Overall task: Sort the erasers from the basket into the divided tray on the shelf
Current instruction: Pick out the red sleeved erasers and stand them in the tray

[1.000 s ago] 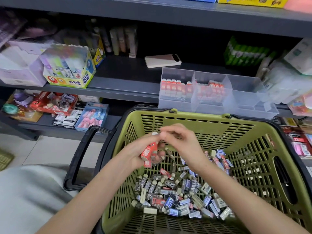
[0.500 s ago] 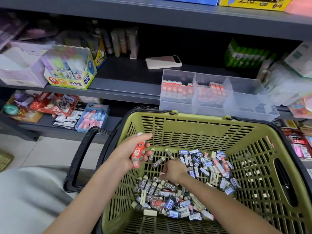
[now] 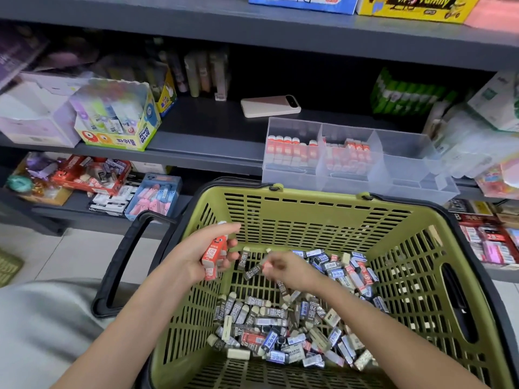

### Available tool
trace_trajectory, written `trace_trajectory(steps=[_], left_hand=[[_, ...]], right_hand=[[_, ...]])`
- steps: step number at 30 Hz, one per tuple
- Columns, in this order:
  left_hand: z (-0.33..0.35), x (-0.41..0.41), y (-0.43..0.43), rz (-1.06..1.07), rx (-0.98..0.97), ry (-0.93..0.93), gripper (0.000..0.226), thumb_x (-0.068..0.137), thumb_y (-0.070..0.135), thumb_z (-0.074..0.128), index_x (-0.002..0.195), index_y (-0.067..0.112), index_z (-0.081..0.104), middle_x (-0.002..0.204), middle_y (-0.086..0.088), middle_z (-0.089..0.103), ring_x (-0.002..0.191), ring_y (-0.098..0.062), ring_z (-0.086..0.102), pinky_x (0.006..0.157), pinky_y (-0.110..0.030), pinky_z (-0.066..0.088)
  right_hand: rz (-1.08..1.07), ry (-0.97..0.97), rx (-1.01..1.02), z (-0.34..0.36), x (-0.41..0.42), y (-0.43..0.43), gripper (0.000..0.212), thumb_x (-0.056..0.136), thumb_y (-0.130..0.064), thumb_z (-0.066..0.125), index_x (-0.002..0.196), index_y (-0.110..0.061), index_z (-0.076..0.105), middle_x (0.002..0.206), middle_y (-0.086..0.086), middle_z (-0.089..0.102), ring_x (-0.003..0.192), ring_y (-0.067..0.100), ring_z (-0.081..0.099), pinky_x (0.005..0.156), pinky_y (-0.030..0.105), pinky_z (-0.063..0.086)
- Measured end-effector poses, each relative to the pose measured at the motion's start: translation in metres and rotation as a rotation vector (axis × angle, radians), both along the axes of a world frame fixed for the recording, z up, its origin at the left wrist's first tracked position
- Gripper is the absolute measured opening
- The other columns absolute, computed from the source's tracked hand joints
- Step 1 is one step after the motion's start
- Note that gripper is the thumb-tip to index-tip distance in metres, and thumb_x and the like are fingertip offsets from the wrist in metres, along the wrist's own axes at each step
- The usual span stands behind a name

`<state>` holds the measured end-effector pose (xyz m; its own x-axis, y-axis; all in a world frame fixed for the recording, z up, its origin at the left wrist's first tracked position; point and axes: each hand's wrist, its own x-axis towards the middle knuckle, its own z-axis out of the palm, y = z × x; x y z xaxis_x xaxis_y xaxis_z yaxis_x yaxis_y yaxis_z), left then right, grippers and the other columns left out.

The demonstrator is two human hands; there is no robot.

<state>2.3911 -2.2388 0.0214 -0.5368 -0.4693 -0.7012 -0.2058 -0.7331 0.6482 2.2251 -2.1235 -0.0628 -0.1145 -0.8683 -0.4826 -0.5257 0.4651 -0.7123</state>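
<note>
A green slotted basket (image 3: pixel 314 211) holds a heap of several small erasers (image 3: pixel 283 329) in grey, blue and red sleeves. My left hand (image 3: pixel 200 255) is raised over the basket's left side and grips a bundle of red-sleeved erasers (image 3: pixel 212 255). My right hand (image 3: pixel 286 266) is just to its right, motion-blurred, fingers curled and pinching one eraser (image 3: pixel 266 265). The clear divided tray (image 3: pixel 418 189) stands on the shelf behind the basket. Its left two compartments hold upright red-and-white erasers (image 3: pixel 290 151); its right compartment looks bare.
A phone (image 3: pixel 270 105) lies on the shelf behind the tray. A glue box (image 3: pixel 118 116) stands to the left, and wrapped packs (image 3: pixel 474 141) crowd the tray's right. The basket's black handle (image 3: pixel 123 262) hangs down its left side. Lower shelves hold more stationery.
My right hand dropped into the eraser heap, then rose back toward my left hand with an eraser. My left hand kept its red bundle and stayed near the basket's left wall.
</note>
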Motion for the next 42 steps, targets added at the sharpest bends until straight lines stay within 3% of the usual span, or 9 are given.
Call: trace_trajectory(steps=[3,8,12,20,23,25,33,39,42], left_hand=[[0.01,-0.011,-0.008,0.028,0.022,0.058,0.042,0.062,0.022,0.075,0.096,0.007,0.056,0.061,-0.005,0.061,0.043,-0.016,0.055,0.036,-0.019,0.043],[0.042,-0.046,-0.026,0.133,-0.02,0.223,0.026,0.064,0.021,0.074,0.084,0.01,0.061,0.058,-0.005,0.06,0.042,-0.015,0.054,0.037,-0.017,0.042],[0.064,-0.073,-0.039,0.244,-0.067,0.344,0.032,0.06,0.023,0.078,0.087,0.012,0.063,0.062,-0.005,0.061,0.046,-0.016,0.056,0.036,-0.019,0.041],[0.065,-0.105,-0.061,0.304,-0.044,0.455,0.031,0.064,0.027,0.075,0.086,0.011,0.062,0.063,-0.006,0.057,0.045,-0.014,0.052,0.039,-0.017,0.04],[0.06,-0.109,-0.067,0.306,-0.016,0.466,0.027,0.07,0.027,0.073,0.088,0.01,0.062,0.063,-0.005,0.058,0.045,-0.013,0.051,0.038,-0.017,0.041],[0.057,-0.11,-0.07,0.319,0.007,0.481,0.022,0.078,0.027,0.068,0.089,0.009,0.062,0.063,-0.005,0.058,0.044,-0.013,0.052,0.038,-0.017,0.041],[0.039,-0.104,-0.074,0.36,0.081,0.566,0.025,0.072,0.028,0.068,0.088,0.008,0.064,0.066,-0.006,0.056,0.045,-0.011,0.05,0.036,-0.017,0.04],[0.034,-0.097,-0.077,0.342,0.107,0.59,0.023,0.074,0.028,0.068,0.087,0.009,0.065,0.067,-0.005,0.057,0.047,-0.011,0.051,0.036,-0.018,0.041],[0.035,-0.095,-0.076,0.333,0.107,0.603,0.025,0.074,0.028,0.068,0.089,0.009,0.065,0.067,-0.006,0.057,0.046,-0.011,0.051,0.036,-0.019,0.042]], right_hand=[[-0.144,-0.046,-0.305,0.06,-0.013,0.001,0.013,0.095,-0.03,0.049,0.106,-0.025,0.053,0.082,-0.004,0.067,0.076,0.014,0.067,0.074,0.039,0.057],[-0.37,0.686,-0.852,0.14,-0.061,-0.001,0.023,0.096,-0.035,0.039,0.087,-0.016,0.049,0.069,-0.005,0.052,0.059,0.016,0.047,0.051,0.03,0.027],[-0.425,0.683,-0.586,0.136,-0.103,-0.018,0.019,0.098,-0.029,0.042,0.098,-0.011,0.047,0.078,0.006,0.061,0.074,0.034,0.056,0.058,0.036,0.036],[-0.317,0.564,-0.506,0.122,-0.111,-0.019,0.02,0.092,-0.04,0.052,0.108,-0.032,0.061,0.088,-0.012,0.066,0.07,0.006,0.052,0.061,0.016,0.031],[-0.284,0.411,-0.608,0.141,-0.118,-0.03,0.033,0.097,-0.024,0.048,0.13,-0.023,0.055,0.112,-0.006,0.065,0.092,-0.004,0.054,0.083,0.003,0.035],[-0.252,0.358,-0.581,0.152,-0.127,-0.045,0.04,0.098,-0.007,0.043,0.137,-0.014,0.045,0.121,0.006,0.059,0.109,0.013,0.054,0.096,0.019,0.038],[-0.131,0.526,-0.391,0.18,-0.157,-0.117,0.018,0.071,-0.029,0.079,0.08,-0.015,0.071,0.072,-0.005,0.063,0.062,0.011,0.055,0.055,0.021,0.042],[0.027,0.594,-0.231,0.175,-0.164,-0.14,0.016,0.078,-0.016,0.072,0.093,-0.014,0.073,0.081,-0.007,0.06,0.073,0.009,0.055,0.064,0.018,0.039],[0.08,0.617,-0.18,0.179,-0.161,-0.148,0.019,0.077,-0.016,0.073,0.096,-0.016,0.071,0.078,-0.011,0.057,0.069,0.008,0.054,0.052,0.011,0.037]])
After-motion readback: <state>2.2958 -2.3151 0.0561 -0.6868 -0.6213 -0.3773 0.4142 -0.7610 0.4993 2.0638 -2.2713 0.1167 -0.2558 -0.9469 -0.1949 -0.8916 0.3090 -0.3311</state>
